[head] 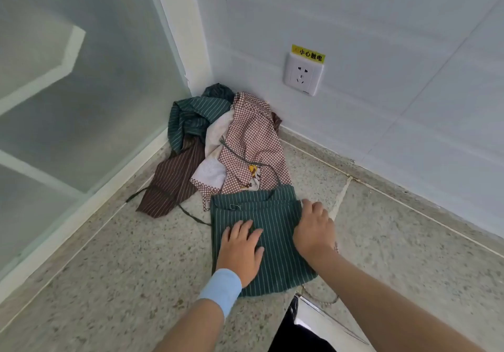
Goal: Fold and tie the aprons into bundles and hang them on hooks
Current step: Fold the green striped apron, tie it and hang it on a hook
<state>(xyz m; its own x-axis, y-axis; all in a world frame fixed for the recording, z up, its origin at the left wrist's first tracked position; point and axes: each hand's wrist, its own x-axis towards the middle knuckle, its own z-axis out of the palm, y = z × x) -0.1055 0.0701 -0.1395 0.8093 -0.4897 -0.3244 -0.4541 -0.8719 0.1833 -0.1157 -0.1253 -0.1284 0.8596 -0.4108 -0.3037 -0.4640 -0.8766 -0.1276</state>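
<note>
A green striped apron (pixel 272 215) lies folded into a narrow rectangle on the speckled counter (pixel 122 270). My left hand (pixel 241 250) presses flat on its left part, fingers straight. My right hand (pixel 313 229) rests on the apron's right edge, its fingers curling over the fold; whether they pinch the cloth is unclear. Its thin strap (pixel 231 152) runs back over the pile. Behind it in the corner lie a red checked apron (pixel 253 139), a brown striped apron (pixel 174 180) and another green striped apron (pixel 191 117), all crumpled.
A tiled wall (pixel 381 38) with a power socket (pixel 302 74) and a yellow warning label stands at the back right. A frosted glass panel (pixel 68 106) closes off the left side. The counter's front edge (pixel 327 316) runs near my body.
</note>
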